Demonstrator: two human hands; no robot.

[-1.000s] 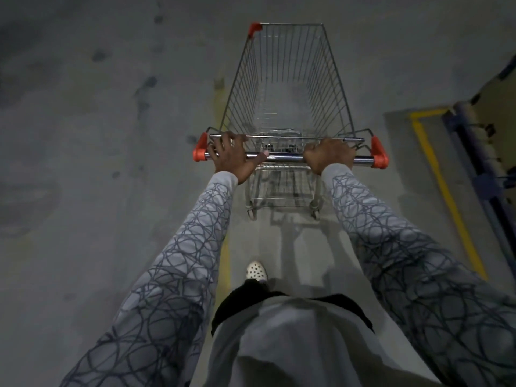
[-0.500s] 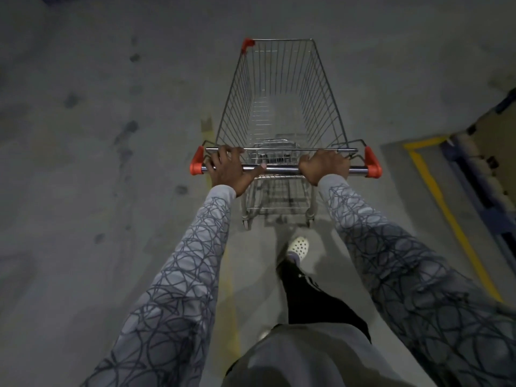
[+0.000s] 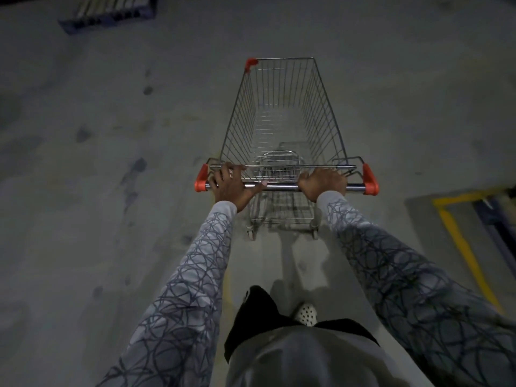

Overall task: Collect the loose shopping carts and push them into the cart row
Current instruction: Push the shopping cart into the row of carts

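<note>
1. On the concrete floor (image 3: 111,191), ahead of the person: one empty shopping cart (image 3: 282,127).
2. Left hand (image 3: 230,183) & right hand (image 3: 323,182) both grip its handle bar (image 3: 279,187), arms outstretched.
3. No cart row in view; cart's collected, docking not yet done, imo.

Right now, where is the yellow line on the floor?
In the head view, the yellow line lies on the floor at the right edge, right of the shopping cart.
</note>
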